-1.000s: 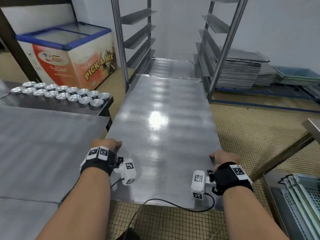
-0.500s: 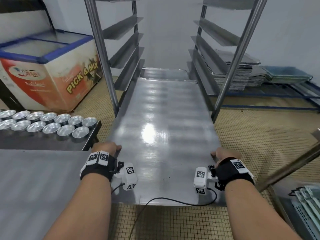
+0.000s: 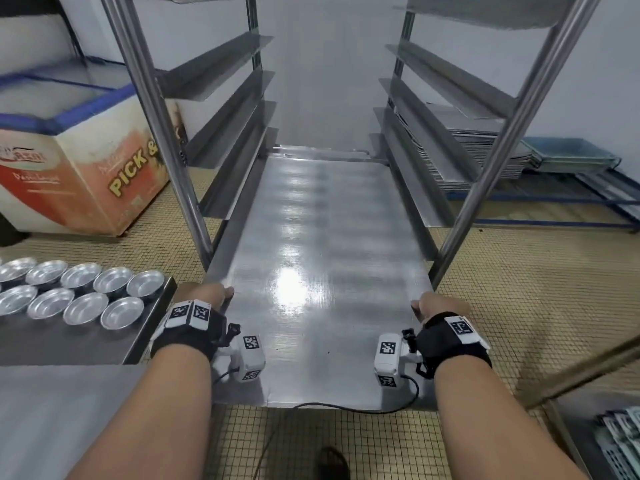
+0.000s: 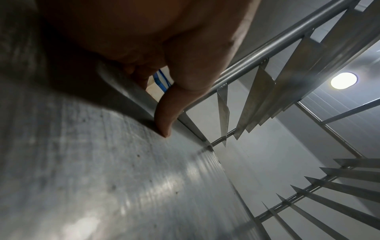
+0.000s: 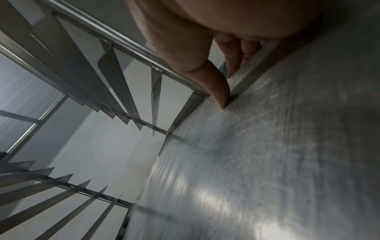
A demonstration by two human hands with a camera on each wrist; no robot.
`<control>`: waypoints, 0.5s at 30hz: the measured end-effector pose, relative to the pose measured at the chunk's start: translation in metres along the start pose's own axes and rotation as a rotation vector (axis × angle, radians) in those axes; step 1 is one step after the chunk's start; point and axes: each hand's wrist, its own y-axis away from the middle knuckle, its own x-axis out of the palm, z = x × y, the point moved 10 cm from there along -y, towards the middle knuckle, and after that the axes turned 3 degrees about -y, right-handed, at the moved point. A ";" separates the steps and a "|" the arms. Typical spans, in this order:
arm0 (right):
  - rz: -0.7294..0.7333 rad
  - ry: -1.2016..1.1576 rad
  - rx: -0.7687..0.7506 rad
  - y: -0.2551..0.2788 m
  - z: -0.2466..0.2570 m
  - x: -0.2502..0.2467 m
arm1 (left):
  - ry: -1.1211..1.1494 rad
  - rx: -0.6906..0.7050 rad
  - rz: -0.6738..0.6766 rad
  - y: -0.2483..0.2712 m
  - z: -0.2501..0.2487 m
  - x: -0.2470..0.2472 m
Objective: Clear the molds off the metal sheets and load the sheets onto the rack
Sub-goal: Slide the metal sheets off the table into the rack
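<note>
A long bare metal sheet (image 3: 322,271) lies between the uprights of the steel rack (image 3: 162,133), its far part inside on the low side rails. My left hand (image 3: 207,294) grips the sheet's left edge, thumb on top (image 4: 164,120) and fingers curled under. My right hand (image 3: 436,306) grips the right edge the same way, thumb pressed on the sheet (image 5: 220,92). Several round silver molds (image 3: 79,292) sit in rows on the table at my left.
The rack's angled side rails (image 3: 221,64) stand empty above the sheet. An ice-cream freezer (image 3: 76,168) stands left of the rack. Stacked sheets (image 3: 478,147) and a blue tray (image 3: 571,155) lie at the right. A steel table (image 3: 52,410) is at near left, a crate (image 3: 620,441) at near right.
I have stepped forward and the sheet has slid farther into the rack between the uprights. Both hands kept their grip on its edges.
</note>
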 end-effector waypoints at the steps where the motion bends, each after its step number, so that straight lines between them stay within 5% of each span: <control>1: 0.018 -0.007 0.002 -0.008 0.004 0.007 | -0.020 0.019 -0.006 -0.009 -0.007 0.003; 15: 0.011 -0.024 0.027 -0.051 0.061 0.048 | 0.075 -0.082 -0.075 -0.058 -0.058 0.018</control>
